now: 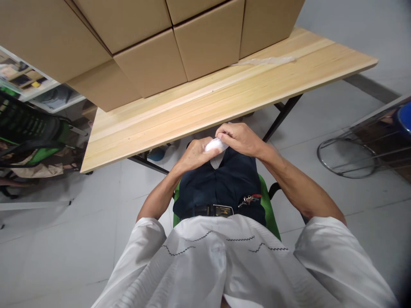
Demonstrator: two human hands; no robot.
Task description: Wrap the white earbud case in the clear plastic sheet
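Note:
Both my hands meet above my lap, just in front of the table edge. In the curled fingers of my left hand (196,154) lies a small white rounded bundle (215,144); its exact kind cannot be made out. My right hand (239,137) is closed at the bundle's upper right end, thumb and fingers pinching there. Part of the bundle is hidden behind the fingers. Below the hands, my dark trousers (218,186) show, with a bunch of keys (249,199) at the belt.
Large cardboard boxes (210,40) stand stacked along the back of the wooden table (180,113). A crumpled translucent strip (269,61) lies on the tabletop at right. At far left is a black and green chair (35,132); a round metal stool ring (346,157) is on the right.

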